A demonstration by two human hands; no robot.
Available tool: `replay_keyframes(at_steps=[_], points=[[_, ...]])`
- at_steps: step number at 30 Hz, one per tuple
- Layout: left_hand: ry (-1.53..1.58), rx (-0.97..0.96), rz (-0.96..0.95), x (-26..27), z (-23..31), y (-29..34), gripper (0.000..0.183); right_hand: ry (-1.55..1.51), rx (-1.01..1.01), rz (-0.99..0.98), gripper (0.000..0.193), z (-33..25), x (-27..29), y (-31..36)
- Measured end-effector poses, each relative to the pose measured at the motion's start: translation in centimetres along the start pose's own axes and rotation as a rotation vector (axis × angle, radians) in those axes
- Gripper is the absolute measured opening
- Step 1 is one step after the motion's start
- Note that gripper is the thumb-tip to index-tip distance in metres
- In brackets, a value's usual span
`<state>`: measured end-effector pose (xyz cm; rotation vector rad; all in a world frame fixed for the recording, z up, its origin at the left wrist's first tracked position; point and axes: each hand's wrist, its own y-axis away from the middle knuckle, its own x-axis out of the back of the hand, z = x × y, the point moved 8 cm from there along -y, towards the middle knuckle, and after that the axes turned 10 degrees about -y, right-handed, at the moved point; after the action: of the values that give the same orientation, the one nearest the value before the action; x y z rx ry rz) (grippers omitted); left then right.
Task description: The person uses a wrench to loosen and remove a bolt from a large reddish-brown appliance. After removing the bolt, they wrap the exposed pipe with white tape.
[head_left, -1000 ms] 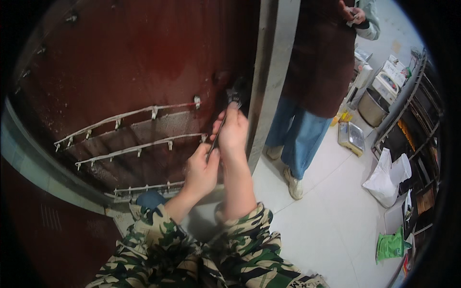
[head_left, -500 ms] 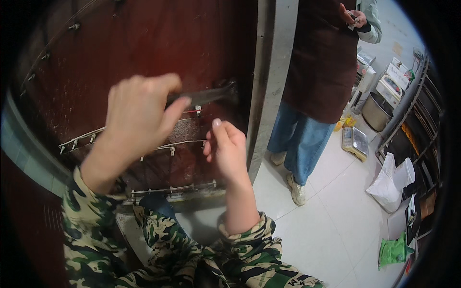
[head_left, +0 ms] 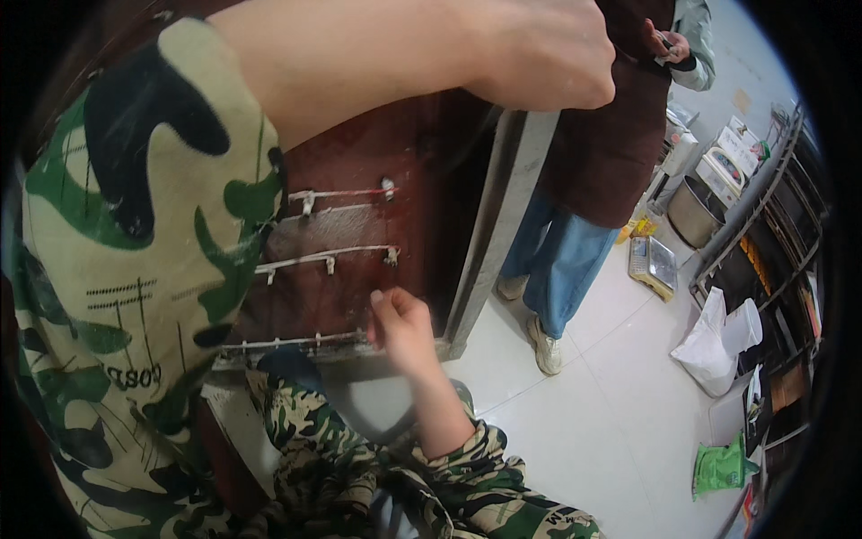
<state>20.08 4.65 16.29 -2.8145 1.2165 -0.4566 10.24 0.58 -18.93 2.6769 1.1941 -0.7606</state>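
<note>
My left arm, in a camouflage sleeve (head_left: 153,207), reaches across the upper part of the view. At its end my left hand (head_left: 548,54) is closed, back toward me, in front of the metal post's upper part; whatever its fingers grip is hidden. Lower down, my right hand (head_left: 401,325) has its fingers curled together, and I cannot make out anything in them. It is just in front of the lower part of a dark red panel (head_left: 350,171). Pale wires (head_left: 350,252) run across that panel on small white holders.
A metal post (head_left: 503,216) edges the panel. Beyond it stands a person in a dark apron (head_left: 588,153) and jeans. To the right are a scale (head_left: 654,263), a steel pot (head_left: 696,212), a white bag (head_left: 705,350), a green package (head_left: 718,467) and a dark rack (head_left: 763,251).
My left hand has swung up and right, from before the panel to the post; the blurred flat grey tool in it is now out of sight. My right hand has dropped lower.
</note>
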Motion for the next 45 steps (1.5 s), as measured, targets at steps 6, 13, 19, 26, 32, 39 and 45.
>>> replay_keyframes(at_steps=[6,13,19,26,32,39,45], points=[[0.001,0.203,0.175,2.1,-1.2,10.0,0.024,-0.002,-0.053,-0.064,0.030,-0.7,-1.0,0.9],[0.094,0.912,0.229,3.1,6.3,23.4,0.033,-0.398,0.182,-0.106,0.038,-7.2,-5.6,0.1],[0.809,1.558,0.062,-3.1,20.9,25.9,0.017,-0.777,0.169,0.070,0.036,-6.6,-3.1,-2.6],[1.343,1.650,0.046,-11.1,27.8,23.0,0.015,-0.425,0.159,0.183,0.038,-5.5,1.6,-6.7],[1.362,1.631,0.146,-13.4,27.0,20.8,0.013,-0.328,0.221,0.248,0.039,-8.1,3.1,-8.2],[1.425,1.662,0.148,-13.7,27.6,20.5,0.012,-0.217,0.199,0.275,0.038,-8.7,3.0,-8.2],[1.419,1.633,0.203,-13.8,26.3,20.6,0.014,-0.252,0.231,0.268,0.040,-9.0,2.9,-8.6]])
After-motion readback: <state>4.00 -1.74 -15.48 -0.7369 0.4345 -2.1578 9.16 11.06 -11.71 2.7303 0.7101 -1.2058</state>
